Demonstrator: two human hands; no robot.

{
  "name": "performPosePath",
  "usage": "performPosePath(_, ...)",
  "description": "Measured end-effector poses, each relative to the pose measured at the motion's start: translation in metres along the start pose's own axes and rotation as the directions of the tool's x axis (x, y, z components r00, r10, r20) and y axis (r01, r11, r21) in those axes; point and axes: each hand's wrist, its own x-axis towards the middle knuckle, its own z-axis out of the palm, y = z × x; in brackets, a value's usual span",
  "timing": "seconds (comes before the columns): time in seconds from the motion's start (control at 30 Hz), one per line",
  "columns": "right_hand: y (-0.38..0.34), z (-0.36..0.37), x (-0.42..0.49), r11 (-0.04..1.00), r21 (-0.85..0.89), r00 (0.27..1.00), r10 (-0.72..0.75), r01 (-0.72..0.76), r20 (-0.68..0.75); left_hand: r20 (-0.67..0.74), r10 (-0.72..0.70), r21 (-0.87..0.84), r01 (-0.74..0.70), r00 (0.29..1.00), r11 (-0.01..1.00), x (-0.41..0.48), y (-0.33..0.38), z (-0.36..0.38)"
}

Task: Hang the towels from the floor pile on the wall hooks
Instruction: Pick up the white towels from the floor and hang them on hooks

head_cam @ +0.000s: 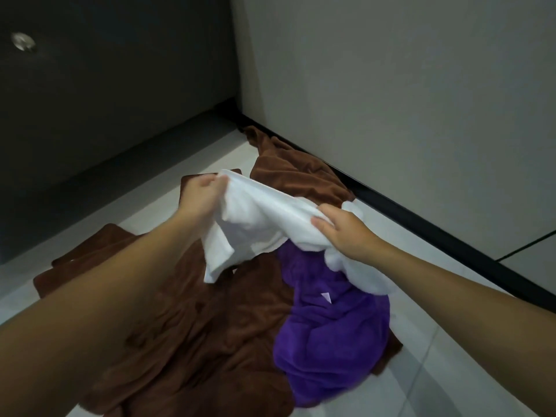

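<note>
A white towel point(264, 218) is lifted above the floor pile, stretched between both hands. My left hand point(200, 194) pinches its upper left corner. My right hand point(346, 228) grips its right side, fingers curled into the cloth. Below lie a purple towel point(328, 335) and a large brown towel point(192, 335) spread on the floor. Another brown towel point(298, 173) lies bunched toward the wall corner. No wall hooks are in view.
A grey wall point(406, 100) with a black skirting board point(421, 227) runs along the right. A dark door or panel point(105, 85) with a round metal fitting point(23, 41) stands at the left. Pale floor tiles point(436, 380) surround the pile.
</note>
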Motion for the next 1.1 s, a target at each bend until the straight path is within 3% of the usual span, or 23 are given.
performPosePath(0.1, 0.009, -0.006, -0.004, 0.998, -0.067, 1.0, 0.016, -0.014, 0.026, -0.21, -0.169, -0.087, 0.154, 0.963, 0.984, 0.018, -0.005, -0.023)
performPosePath(0.3, 0.034, -0.022, -0.009, 0.974, -0.138, 0.977, 0.195, -0.182, 0.087, -0.359, -0.276, -0.03, 0.284, 0.892, 0.958, 0.031, -0.02, -0.042)
performPosePath(0.43, 0.033, -0.026, -0.007, 0.955, -0.108, 0.96, 0.279, -0.275, 0.021, -0.257, -0.287, -0.004, 0.296, 0.923, 0.955, 0.023, -0.019, -0.032)
performPosePath(0.6, -0.015, -0.001, 0.008, 0.945, 0.154, 0.957, 0.288, -0.289, 0.032, -0.081, -0.253, 0.035, 0.256, 0.964, 0.966, 0.0, -0.006, 0.001)
performPosePath(0.7, -0.041, 0.014, 0.012, 0.865, 0.412, 0.955, 0.291, -0.288, 0.057, 0.035, -0.27, -0.019, 0.271, 0.962, 0.962, -0.009, -0.002, 0.019)
performPosePath(0.87, -0.07, 0.03, 0.017, 0.964, 0.258, 0.998, 0.061, -0.065, 0.022, 0.145, -0.255, -0.265, 0.286, 0.956, 0.921, -0.024, 0.006, 0.03)
performPosePath(1.0, -0.069, 0.037, 0.017, 0.995, 0.08, 0.998, 0.058, -0.055, -0.027, 0.186, -0.271, -0.289, 0.316, 0.944, 0.904, -0.026, 0.01, 0.026)
performPosePath(1.1, -0.062, 0.03, 0.013, 0.996, 0.082, 0.997, 0.028, -0.034, 0.075, 0.178, -0.285, -0.34, 0.331, 0.942, 0.88, -0.025, 0.012, 0.025)
